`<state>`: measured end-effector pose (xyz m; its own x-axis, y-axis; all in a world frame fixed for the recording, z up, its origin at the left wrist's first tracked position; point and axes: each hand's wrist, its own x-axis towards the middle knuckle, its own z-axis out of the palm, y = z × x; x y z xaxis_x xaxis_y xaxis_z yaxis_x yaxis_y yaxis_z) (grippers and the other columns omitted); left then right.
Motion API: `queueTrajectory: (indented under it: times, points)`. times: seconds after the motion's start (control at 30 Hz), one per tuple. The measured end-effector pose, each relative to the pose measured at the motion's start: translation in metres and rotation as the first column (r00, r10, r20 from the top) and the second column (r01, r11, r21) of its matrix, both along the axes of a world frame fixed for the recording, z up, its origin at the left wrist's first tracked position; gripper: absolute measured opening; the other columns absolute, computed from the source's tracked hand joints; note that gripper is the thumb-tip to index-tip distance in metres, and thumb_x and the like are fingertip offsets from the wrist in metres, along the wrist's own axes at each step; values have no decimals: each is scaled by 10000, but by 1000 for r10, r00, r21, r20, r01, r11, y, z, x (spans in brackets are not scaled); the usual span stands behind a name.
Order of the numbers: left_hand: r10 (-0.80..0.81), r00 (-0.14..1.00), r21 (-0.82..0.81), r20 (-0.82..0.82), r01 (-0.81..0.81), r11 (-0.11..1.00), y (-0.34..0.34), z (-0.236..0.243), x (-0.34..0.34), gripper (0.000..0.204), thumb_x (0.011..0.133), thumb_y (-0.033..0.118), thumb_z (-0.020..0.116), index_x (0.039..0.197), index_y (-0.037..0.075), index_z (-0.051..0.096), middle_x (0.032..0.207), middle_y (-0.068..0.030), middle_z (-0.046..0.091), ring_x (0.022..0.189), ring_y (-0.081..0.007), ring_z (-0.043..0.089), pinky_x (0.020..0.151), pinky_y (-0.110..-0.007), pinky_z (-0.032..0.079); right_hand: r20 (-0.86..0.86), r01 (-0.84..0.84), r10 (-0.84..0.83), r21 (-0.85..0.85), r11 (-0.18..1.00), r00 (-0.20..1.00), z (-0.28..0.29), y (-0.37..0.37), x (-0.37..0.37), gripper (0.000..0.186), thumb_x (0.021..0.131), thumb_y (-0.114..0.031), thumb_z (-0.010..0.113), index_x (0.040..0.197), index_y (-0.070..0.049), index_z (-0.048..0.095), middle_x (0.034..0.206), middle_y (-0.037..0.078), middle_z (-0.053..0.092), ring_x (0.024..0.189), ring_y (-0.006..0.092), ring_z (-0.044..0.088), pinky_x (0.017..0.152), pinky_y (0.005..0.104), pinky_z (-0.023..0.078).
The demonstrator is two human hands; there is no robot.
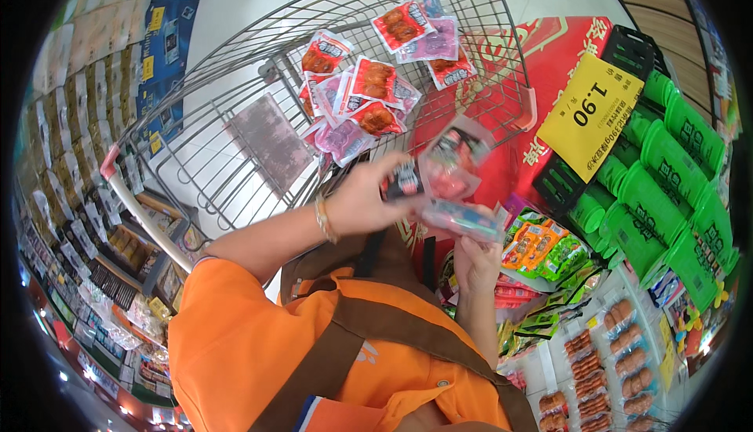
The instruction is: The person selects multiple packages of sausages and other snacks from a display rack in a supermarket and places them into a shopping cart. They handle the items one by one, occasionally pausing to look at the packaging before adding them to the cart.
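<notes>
One cart [271,138] of packets [374,81] stands on pale tiles [235,1]

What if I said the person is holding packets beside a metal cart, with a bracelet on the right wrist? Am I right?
Almost! The bracelet is on the left wrist, not the right, as the head view shows. The person is holding packets beside a metal cart, just as you said.

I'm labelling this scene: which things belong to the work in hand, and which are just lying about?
In the work:
- left hand, holding dark packet
- right hand, holding blurred packet
- pinkish packet, between
- cart
- red packets, in cart

Just around:
- green cups
- yellow sign
- brown packs
</notes>
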<state>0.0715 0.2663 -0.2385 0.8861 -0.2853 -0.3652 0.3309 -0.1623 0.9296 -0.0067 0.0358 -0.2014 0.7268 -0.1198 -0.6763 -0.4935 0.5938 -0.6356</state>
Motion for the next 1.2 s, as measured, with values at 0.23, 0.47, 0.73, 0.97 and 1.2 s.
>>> queueTrajectory:
  times: [0.23, 0.47, 0.73, 0.97, 1.2]
  points:
    - [-41, 973, -368, -225, -46, 929, -27, 42, -30, 748, 767, 169, 798, 1378, 13, 397, 1103, -189, 652, 999, -302, 680, 856, -385, 533, 214, -321, 324, -48, 946, 922, 33, -11, -5, 683, 650, -15, 870, 1248, 73, 552, 1058, 128, 691, 955, 206, 689, 858, 348, 551]
    - [-687, 653, -447, -319, 535, 717, -18, 50, -10, 963, 775, 214, 810, 1439, -20, 153, 1243, -258, 576, 1104, -379, 634, 914, -403, 519, 12, -77, 76, 65, 995, 997, 23, -25, -6, 473, 704, -39, 831, 1115, 63, 620, 974, 114, 704, 852, 219, 693, 779, 332, 571]
    - [106, 819, -226, -564, -276, 934, 31, -118, -10, 449, 890, 227, 746, 1238, -1, 576, 1149, -89, 647, 1021, -152, 625, 895, -309, 510, 14, 20, -24, 226, 974, 1000, 9, -44, -17, 409, 768, -127, 798, 1085, 35, 598, 1075, 166, 674, 874, 250, 691, 780, 414, 577]
    - [679, 714, 754, -171, -348, 556, 60, -257, -5, 569, 738, 300, 818, 1171, 38, 558, 1042, -217, 688, 953, -392, 675, 836, -469, 532, 8, 44, -48, 261, 964, 999, 2, -44, -29, 396, 785, -145, 787, 1088, 26, 599, 1032, 158, 684, 897, 276, 691, 790, 450, 574]
    - [248, 951, 520, 182, -307, 797, -44, -197, -2, 274, 786, 127, 652, 1056, 80, 653, 954, -166, 670, 901, -368, 649, 802, -467, 535, -37, 6, 4, 271, 962, 999, 4, -24, -20, 426, 793, -108, 771, 1137, 39, 566, 995, 150, 688, 875, 279, 697, 776, 435, 589]
